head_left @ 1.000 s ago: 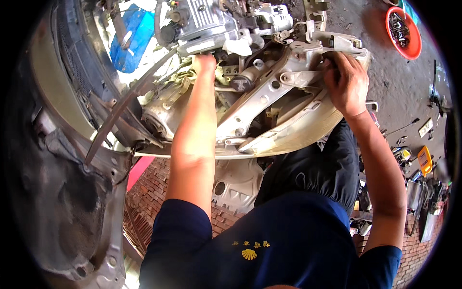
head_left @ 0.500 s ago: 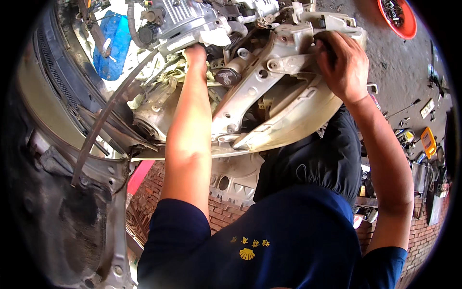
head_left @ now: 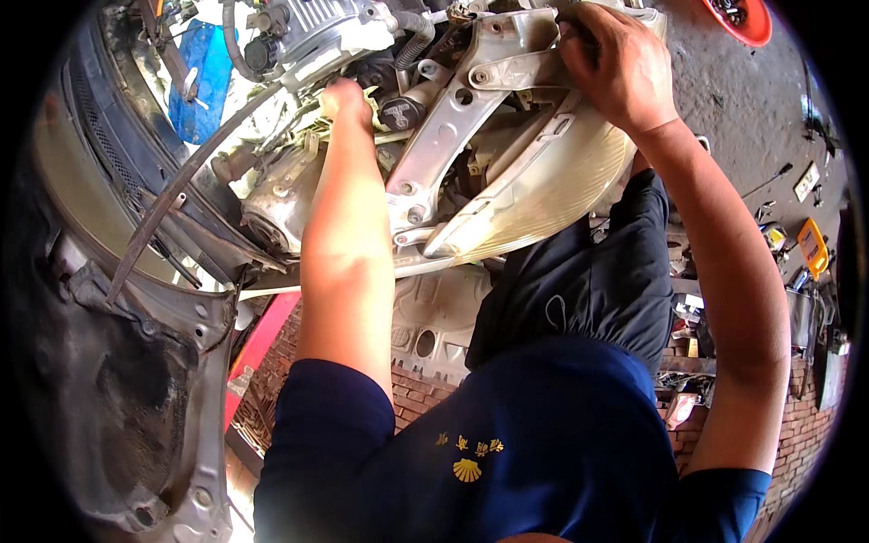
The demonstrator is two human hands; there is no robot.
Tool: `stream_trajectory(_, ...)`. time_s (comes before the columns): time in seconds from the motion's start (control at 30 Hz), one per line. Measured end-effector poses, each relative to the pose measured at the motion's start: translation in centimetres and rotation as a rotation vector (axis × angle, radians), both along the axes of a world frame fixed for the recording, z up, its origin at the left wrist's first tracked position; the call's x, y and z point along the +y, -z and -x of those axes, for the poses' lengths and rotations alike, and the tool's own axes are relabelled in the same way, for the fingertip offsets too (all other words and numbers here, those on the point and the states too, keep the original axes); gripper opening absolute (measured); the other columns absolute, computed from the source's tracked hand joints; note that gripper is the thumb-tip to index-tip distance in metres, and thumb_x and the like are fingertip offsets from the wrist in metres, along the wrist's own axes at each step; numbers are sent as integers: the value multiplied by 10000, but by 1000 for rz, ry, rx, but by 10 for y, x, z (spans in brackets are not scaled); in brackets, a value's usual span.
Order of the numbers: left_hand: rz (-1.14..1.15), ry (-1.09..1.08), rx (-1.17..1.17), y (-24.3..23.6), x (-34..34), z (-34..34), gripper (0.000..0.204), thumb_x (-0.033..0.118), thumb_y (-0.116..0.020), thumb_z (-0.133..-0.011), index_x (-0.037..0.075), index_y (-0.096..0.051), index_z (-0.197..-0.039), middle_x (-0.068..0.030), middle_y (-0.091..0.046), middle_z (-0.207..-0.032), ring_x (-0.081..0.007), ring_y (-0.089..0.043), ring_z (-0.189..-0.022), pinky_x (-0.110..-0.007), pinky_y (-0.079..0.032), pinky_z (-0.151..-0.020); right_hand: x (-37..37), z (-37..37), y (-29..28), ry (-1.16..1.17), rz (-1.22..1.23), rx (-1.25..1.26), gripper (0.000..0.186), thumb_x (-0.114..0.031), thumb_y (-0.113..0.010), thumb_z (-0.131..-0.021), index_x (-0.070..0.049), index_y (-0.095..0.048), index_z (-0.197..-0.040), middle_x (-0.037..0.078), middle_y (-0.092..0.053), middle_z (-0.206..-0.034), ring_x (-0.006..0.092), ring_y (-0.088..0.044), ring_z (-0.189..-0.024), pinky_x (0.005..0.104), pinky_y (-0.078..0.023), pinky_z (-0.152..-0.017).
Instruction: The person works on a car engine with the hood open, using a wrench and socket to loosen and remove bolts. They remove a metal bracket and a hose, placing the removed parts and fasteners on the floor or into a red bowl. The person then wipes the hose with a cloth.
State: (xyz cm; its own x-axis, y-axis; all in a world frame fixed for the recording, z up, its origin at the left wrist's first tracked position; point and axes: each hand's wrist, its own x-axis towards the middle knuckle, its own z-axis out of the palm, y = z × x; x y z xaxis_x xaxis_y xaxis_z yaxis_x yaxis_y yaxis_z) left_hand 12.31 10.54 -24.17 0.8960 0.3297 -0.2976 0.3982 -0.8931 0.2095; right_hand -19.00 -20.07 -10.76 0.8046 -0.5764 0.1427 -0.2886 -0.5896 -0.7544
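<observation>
My left hand reaches into the open engine bay below the grey ribbed engine cover, beside a round black cap. Its fingers are hidden among parts, so what it touches cannot be made out. My right hand is at the upper right, fingers curled over the pale metal front frame, next to a bolted bracket arm. A clear-yellowish headlight sits below that hand, and a silver rail with holes runs between my two arms.
A dark open panel fills the left, with a blue container above it. A red stand shows below the car. A red bowl of hardware, a yellow case and scattered tools lie on the ground at right.
The car has shifted up and left in the view. My left hand has drawn back slightly, closer to the black cap; my right hand stays curled at the frame.
</observation>
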Motion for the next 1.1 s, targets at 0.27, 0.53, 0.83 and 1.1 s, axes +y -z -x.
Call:
stream_trajectory(0.27, 232, -189, 35, -12, -11, 6, 358, 150, -589, -926, -125, -672, -1139, -221, -711, -1152, -281, -679, -926, -423, -542, -800, -4, 5, -4, 4, -11, 52, 122, -132, -668, -758, -49, -583, -785, 189, -601, -736, 415, -613, -728, 484, -501, -688)
stream_trajectory(0.53, 310, -274, 155, 14, -6, 10, 274, 125, -566, -939, -66, -646, -1119, -158, -672, -995, -248, -603, -772, -429, -508, -665, -5, 11, 7, 31, -21, 51, 114, -132, -665, -748, -54, -589, -782, 177, -613, -744, 403, -626, -736, 479, -507, -692)
stream_trajectory(0.83, 510, -366, -44, 1, 6, -10, 207, 89, -527, -927, -27, -653, -1043, -109, -610, -844, -206, -520, -599, -391, -389, -482, 0, -1, -4, 9, -55, -2, 102, -119, -660, -748, -54, -590, -786, 178, -620, -755, 404, -628, -740, 480, -509, -695)
stream_trajectory(1.1, 457, -345, -133, -12, 32, -26, 156, 117, -520, -923, 4, -624, -948, -104, -607, -801, -189, -489, -573, -359, -378, -480, 2, -7, -8, 3, -62, -23, 99, -115, -660, -751, -56, -588, -782, 179, -622, -753, 403, -629, -740, 480, -508, -693)
